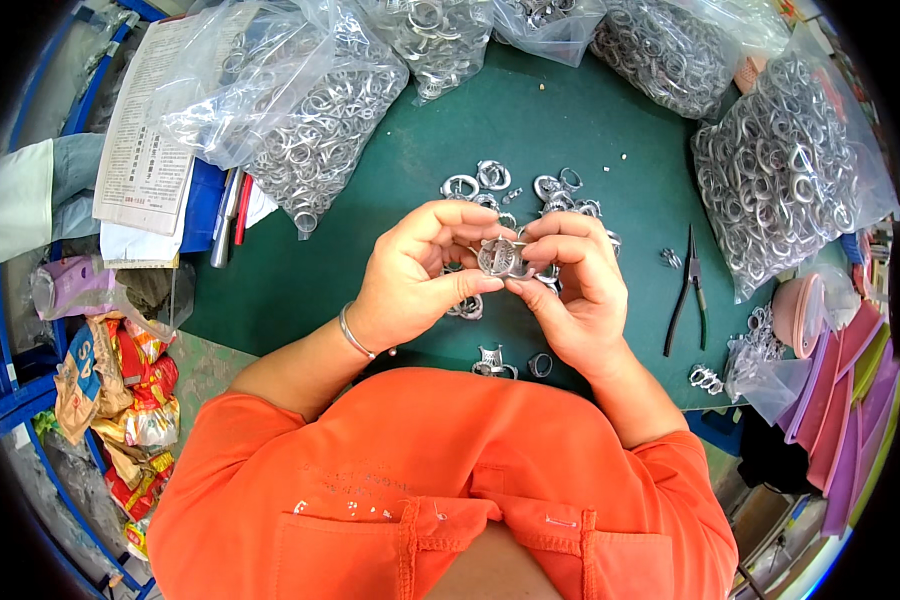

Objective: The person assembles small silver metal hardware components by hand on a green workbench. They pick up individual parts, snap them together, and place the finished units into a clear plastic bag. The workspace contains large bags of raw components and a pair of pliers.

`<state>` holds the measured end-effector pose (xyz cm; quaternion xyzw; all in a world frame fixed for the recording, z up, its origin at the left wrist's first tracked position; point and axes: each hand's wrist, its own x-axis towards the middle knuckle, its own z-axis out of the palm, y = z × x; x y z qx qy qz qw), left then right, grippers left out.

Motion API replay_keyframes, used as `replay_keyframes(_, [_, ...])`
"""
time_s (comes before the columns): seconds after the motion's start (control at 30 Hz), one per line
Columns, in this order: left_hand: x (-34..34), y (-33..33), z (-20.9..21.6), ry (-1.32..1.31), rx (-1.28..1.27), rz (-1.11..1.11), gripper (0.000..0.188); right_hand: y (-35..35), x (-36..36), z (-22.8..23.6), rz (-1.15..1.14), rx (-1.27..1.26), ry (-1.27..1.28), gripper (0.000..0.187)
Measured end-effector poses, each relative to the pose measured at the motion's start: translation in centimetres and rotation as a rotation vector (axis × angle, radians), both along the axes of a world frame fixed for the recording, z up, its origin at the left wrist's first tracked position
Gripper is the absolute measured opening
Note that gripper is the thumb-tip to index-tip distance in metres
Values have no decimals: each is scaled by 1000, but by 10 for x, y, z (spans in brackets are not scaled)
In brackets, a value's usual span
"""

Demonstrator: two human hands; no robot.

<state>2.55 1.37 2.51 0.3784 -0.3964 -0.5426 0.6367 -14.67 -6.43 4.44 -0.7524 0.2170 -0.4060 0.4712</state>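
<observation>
Above the green table (pixel 390 170), both hands hold a small silver-grey metal piece with a round, slotted face (pixel 498 257). My left hand (pixel 400 270) pinches its left side between thumb and fingers. The fingers of my right hand (pixel 582 285) are closed on its right side. Loose metal rings (pixel 492 175) lie just beyond the hands, and more show partly behind the fingers. Close to my body rest another openwork metal piece (pixel 491 361) and a single ring (pixel 540 365).
Clear bags full of metal rings (pixel 320 140) line the far edge, with another bag (pixel 785 165) at the right. Black-handled pliers (pixel 687 300) lie right of my hands, near a pink cup (pixel 798 315). Printed paper (pixel 150 130) and pens (pixel 232 215) sit at the left.
</observation>
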Motion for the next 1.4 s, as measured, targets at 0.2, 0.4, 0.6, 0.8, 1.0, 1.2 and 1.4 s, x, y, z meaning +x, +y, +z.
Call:
replay_keyframes(0.2, [-1,1,-1,-76,2,12,44,1,-3,-10,55,79,-55,30])
replay_keyframes(0.4, [1,2,0,-116,48,7,43,6,-4,-9,92,457,-203,32])
replay_keyframes(0.6, [-4,2,-1,-62,53,58,27,7,-5,-6,129,502,-152,30])
replay_keyframes(0.8, [-5,0,0,-228,11,132,13,13,-4,-3,131,708,-129,24])
replay_keyframes(1.0, [-7,0,3,-282,134,119,16,3,-4,-4,13,58,177,18])
replay_keyframes(1.2, [-10,-2,1,-583,-15,243,20,5,0,-5,-11,34,127,17])
replay_keyframes(1.4, [-8,-5,8,-819,-135,323,18,5,0,-4,-7,154,110,14])
